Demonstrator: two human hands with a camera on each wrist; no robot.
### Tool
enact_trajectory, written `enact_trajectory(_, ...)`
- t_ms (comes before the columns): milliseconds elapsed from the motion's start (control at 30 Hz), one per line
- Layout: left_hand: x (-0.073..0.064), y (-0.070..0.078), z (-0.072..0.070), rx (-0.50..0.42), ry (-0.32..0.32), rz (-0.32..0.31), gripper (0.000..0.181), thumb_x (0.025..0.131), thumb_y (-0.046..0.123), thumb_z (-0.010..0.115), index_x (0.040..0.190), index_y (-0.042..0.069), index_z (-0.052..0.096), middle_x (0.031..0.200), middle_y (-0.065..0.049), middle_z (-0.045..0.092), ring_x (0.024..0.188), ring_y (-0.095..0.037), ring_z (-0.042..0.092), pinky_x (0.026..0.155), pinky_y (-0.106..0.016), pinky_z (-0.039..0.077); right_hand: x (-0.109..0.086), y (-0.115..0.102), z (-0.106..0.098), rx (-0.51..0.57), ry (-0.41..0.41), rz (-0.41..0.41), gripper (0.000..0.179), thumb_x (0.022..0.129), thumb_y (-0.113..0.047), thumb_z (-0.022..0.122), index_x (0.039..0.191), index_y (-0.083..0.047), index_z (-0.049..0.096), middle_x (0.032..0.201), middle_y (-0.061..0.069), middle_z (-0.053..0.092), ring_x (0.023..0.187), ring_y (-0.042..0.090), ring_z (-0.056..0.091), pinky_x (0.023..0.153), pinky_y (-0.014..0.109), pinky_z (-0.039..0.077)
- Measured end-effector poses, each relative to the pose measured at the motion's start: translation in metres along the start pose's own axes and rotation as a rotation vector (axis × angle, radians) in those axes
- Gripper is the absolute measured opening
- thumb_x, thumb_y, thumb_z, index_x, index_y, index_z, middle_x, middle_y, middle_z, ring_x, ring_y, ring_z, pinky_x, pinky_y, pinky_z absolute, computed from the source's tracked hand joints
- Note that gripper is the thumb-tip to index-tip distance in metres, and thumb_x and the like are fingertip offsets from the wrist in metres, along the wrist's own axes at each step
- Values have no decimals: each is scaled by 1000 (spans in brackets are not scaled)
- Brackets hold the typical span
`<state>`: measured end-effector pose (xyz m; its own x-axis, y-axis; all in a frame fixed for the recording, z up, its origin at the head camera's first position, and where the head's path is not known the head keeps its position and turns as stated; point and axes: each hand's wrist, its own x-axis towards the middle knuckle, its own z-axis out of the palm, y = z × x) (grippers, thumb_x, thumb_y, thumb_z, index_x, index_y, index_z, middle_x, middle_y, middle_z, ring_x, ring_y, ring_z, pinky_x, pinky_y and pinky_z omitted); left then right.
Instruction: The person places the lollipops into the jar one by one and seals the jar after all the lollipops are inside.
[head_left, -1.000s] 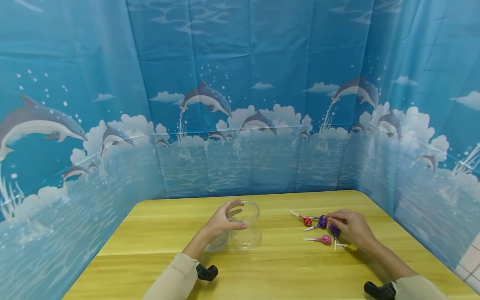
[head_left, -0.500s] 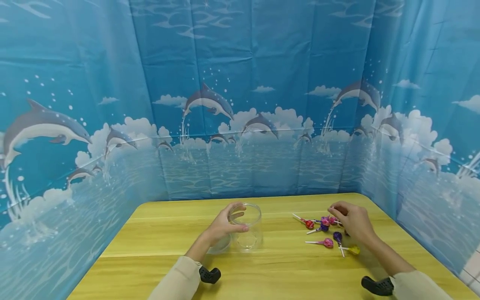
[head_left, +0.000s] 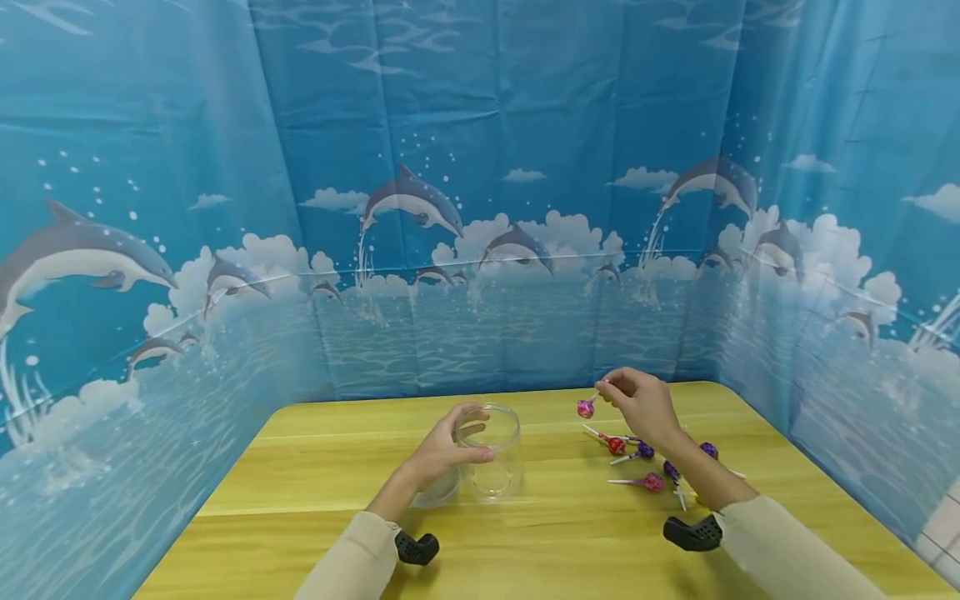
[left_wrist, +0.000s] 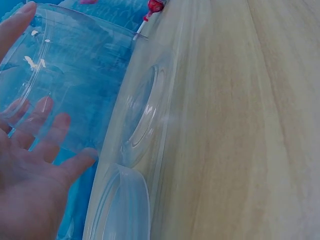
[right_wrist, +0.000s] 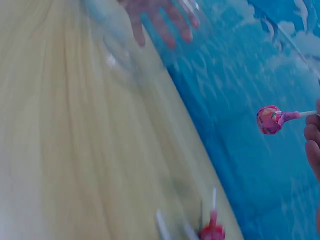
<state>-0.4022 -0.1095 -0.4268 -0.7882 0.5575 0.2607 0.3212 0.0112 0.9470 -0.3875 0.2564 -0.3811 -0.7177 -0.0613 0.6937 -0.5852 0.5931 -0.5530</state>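
My left hand point(head_left: 444, 450) grips a clear plastic jar point(head_left: 504, 462) that stands upright on the table, thumb in front and fingers round the far side of its rim. No lollipop shows inside the jar. My right hand point(head_left: 647, 407) pinches a pink lollipop point(head_left: 586, 408) by the end of its white stick, with the wrapped head hanging down to the left. That lollipop is held up over the far part of the table, right of the jar. In the right wrist view the pink wrapped head point(right_wrist: 270, 120) shows close, only fingertips visible at the edge.
Several lollipops lie at the right: a red one point(head_left: 616, 446), purple ones point(head_left: 644, 450), a pink one point(head_left: 652, 482) and a yellow one partly behind the right forearm. A clear lid point(left_wrist: 122, 205) lies beside the jar. A blue dolphin curtain point(head_left: 480, 333) surrounds the yellow table point(head_left: 525, 550).
My right hand has lifted a pink lollipop from the pile and moved it up and left toward the jar. The left hand stays on the jar.
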Motion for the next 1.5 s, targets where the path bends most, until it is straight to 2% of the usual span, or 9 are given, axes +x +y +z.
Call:
enact_trajectory(233, 1, 6, -2, -9, -6, -9, 82, 93, 17, 80, 160, 9, 32, 157, -19, 38, 147, -41, 33, 106, -48, 47, 24, -37, 35, 161, -32, -10, 12, 102, -17, 69, 98, -6, 73, 86, 4, 75, 77, 15, 70, 69, 30, 59)
enact_trajectory(400, 1, 5, -3, -15, 2, -17, 81, 93, 17, 80, 159, 8, 33, 155, -18, 41, 147, -41, 34, 106, -48, 47, 33, -58, 62, 252, -78, -45, 12, 102, -17, 70, 99, -6, 74, 89, 5, 76, 81, 27, 73, 70, 31, 59)
enact_trajectory(500, 0, 4, -1, -18, 3, -17, 79, 93, 17, 80, 157, 9, 35, 153, -17, 43, 146, -43, 34, 106, -49, 47, 35, -68, 76, 272, -107, -47, 12, 102, -18, 69, 99, -8, 74, 87, 2, 75, 79, 23, 72, 70, 32, 58)
enact_trajectory(700, 2, 1, -2, -6, -13, 4, 80, 94, 20, 79, 158, 9, 34, 155, -16, 42, 147, -46, 32, 109, -50, 44, 39, -84, 103, 244, -183, -63, 8, 102, -15, 69, 98, -9, 74, 84, -2, 74, 75, 15, 70, 69, 32, 58)
enact_trajectory(967, -2, 1, -8, 75, 6, -16, 83, 92, 26, 81, 160, 16, 34, 151, -13, 47, 140, -39, 44, 108, -51, 44, 42, -99, 136, 163, -456, -146, 8, 102, -9, 67, 99, -6, 74, 89, 4, 75, 80, 20, 73, 70, 30, 58)
enact_trajectory(1167, -2, 1, -7, 55, 11, -23, 87, 92, 28, 81, 162, 18, 31, 155, -9, 44, 142, -41, 42, 105, -48, 48, 41, -104, 148, 60, -480, -185, 8, 101, -10, 68, 99, -7, 75, 88, 1, 75, 77, 11, 71, 69, 27, 58)
enact_trajectory(1300, -1, 0, -7, 43, -7, -9, 89, 93, 24, 80, 165, 21, 26, 146, -9, 51, 121, -35, 56, 96, -43, 52, 40, -103, 150, 15, -495, -201, 6, 99, -10, 71, 95, -11, 75, 84, -2, 74, 73, 7, 68, 67, 28, 57)
enact_trajectory(1400, -2, -1, -6, 26, -23, -7, 91, 94, 20, 79, 166, 24, 22, 140, -11, 54, 101, -28, 59, 90, -41, 54, 38, -102, 152, 4, -513, -225, 5, 98, -11, 73, 93, -12, 76, 82, -4, 74, 71, 5, 67, 66, 28, 57)
enact_trajectory(1500, 0, -1, -4, -1, -45, 0, 93, 95, 19, 78, 167, 24, 19, 150, -9, 49, 107, -28, 63, 92, -42, 55, 37, -100, 149, 5, -507, -254, 4, 97, -14, 75, 93, -13, 76, 81, -5, 74, 70, 4, 67, 66, 27, 56)
